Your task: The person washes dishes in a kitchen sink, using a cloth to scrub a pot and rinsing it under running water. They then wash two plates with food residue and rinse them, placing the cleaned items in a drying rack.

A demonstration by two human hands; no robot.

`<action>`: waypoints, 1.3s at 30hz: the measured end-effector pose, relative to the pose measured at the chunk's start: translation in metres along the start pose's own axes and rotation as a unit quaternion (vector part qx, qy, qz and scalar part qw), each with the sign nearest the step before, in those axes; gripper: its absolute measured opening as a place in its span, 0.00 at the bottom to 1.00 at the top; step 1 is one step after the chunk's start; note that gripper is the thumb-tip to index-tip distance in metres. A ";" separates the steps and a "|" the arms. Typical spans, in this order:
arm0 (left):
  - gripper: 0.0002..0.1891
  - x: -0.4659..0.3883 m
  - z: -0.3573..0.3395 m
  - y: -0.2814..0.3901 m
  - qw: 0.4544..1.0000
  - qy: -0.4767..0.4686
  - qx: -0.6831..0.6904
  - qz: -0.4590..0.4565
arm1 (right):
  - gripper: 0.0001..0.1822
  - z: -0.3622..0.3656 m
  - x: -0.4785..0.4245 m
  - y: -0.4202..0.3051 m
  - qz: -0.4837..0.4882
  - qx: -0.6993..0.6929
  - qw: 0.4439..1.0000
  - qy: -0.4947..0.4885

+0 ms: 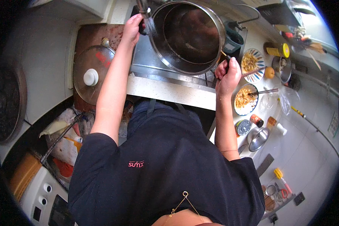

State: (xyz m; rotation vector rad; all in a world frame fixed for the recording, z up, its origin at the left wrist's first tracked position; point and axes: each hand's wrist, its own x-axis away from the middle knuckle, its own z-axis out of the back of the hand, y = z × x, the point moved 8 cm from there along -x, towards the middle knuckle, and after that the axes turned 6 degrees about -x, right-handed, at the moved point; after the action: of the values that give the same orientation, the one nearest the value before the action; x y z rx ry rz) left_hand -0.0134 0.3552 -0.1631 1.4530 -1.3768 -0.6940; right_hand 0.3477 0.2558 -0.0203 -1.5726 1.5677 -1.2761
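A large metal pot (190, 36) hangs over the steel sink (147, 67), tilted so that its inside shows; whether it holds liquid I cannot tell. My left hand (133, 28) grips the pot's handle on the left, beside the metal faucet (143, 8), whose lower end lies over the pot's left rim. My right hand (228, 73) is closed on the dark handle at the pot's lower right. On the brown board to the left lies a glass pot lid (82, 70) with a white knob.
Right of the sink stand a patterned plate of food (261, 60), a bowl of food (243, 108) with chopsticks, a yellow-lidded jar (279, 50), a small orange fruit (269, 72) and a metal bowl (258, 138). A dark green container (233, 42) stands beside the pot. Bags lie lower left.
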 end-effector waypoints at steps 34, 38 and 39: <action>0.23 -0.089 -0.064 -0.048 0.953 -0.147 0.131 0.229 | 0.15 -0.042 0.021 -0.027 -0.188 -0.201 0.959 -0.059; 0.30 -0.092 -0.101 -0.009 0.882 -0.129 0.325 0.315 | 0.13 -0.033 0.023 -0.033 -0.168 -0.169 0.970 -0.051; 0.32 -0.090 -0.098 -0.003 0.877 -0.095 0.349 0.316 | 0.13 -0.031 0.024 -0.035 -0.168 -0.168 0.970 -0.054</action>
State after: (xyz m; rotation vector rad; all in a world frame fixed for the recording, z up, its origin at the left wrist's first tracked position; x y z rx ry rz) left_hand 0.0581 0.4666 -0.1497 1.3264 -2.2582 0.1210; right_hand 0.3310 0.2449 0.0284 -2.1590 1.5543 -1.1069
